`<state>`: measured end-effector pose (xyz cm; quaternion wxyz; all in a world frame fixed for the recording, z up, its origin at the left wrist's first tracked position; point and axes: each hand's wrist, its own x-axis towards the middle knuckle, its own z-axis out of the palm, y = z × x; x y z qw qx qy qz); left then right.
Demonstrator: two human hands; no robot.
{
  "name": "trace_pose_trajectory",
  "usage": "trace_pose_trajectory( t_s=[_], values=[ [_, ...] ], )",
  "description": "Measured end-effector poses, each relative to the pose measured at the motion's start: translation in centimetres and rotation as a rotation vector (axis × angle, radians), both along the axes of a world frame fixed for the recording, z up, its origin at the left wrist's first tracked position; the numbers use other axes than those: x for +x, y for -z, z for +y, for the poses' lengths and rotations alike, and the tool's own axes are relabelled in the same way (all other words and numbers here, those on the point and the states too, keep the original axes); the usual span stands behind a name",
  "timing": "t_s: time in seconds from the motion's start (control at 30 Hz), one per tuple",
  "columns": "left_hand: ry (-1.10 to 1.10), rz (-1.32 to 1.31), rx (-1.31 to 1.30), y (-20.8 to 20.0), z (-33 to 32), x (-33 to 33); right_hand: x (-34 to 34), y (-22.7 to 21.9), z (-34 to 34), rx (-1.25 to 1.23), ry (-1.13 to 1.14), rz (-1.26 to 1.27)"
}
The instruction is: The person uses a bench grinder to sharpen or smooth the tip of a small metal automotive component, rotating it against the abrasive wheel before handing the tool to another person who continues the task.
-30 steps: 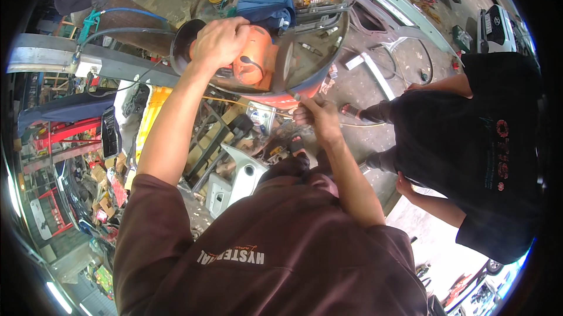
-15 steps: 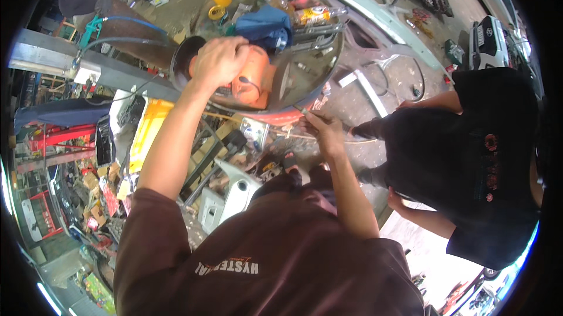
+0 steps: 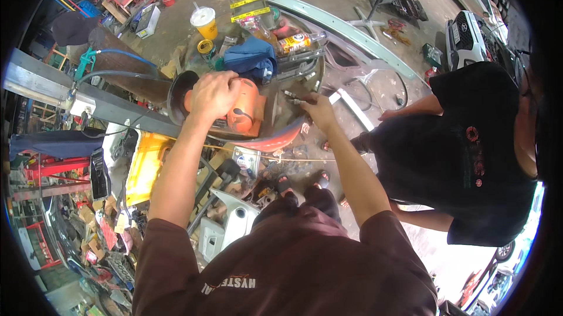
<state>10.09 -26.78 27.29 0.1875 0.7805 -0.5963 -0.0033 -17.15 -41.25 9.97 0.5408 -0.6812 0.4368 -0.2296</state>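
Observation:
An orange bench grinder (image 3: 249,105) with a black round guard (image 3: 177,96) at its left end sits on a round drum top (image 3: 275,134). My left hand (image 3: 214,94) is laid over the grinder's body, its fingers curled round the top. Further right, over the drum top, my right hand (image 3: 318,109) has its fingertips pinched on a small slim metal piece (image 3: 295,101). Another small metal piece (image 3: 288,93) lies just beyond the fingertips. The blue cloth (image 3: 250,58) is bunched up behind the grinder.
Behind the grinder stand a yellow cup (image 3: 203,21), a round yellow tin (image 3: 206,48) and a plastic bottle (image 3: 299,42). A steel beam (image 3: 123,89) runs in from the left. At my right stands a person in black (image 3: 451,151). Car parts (image 3: 226,222) clutter the floor.
My right hand has moved forward from the near edge to over the drum top, with the small metal piece at its fingertips. My left hand stays on the grinder. The view has shifted.

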Motion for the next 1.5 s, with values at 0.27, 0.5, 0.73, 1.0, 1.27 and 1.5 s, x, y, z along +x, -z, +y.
trace_pose_trajectory(
  t_s=[0.27,0.5,0.73,1.0,1.27,1.5],
  values=[
    [0.000,0.008,-0.027,0.0,0.6,0.5,0.2,-1.3,2.2,-0.380,-0.006,0.155],
    [0.007,-0.011,-0.120,0.8,1.8,1.3,-5.1,-5.8,10.6,-0.031,0.264,0.018],
    [-0.011,-0.322,-0.392,0.7,2.6,-0.3,-20.5,1.7,19.7,0.090,0.161,0.333],
    [0.022,-0.295,-0.421,2.9,3.6,-0.5,-29.1,-1.7,26.1,0.013,0.074,0.326],
    [-0.064,-0.252,-0.047,2.2,5.3,-2.4,-45.8,4.3,32.4,0.252,0.369,0.266],
    [-0.242,-0.372,0.211,1.0,5.5,-4.7,-63.9,5.3,38.8,0.292,0.547,0.339]
  ],
)
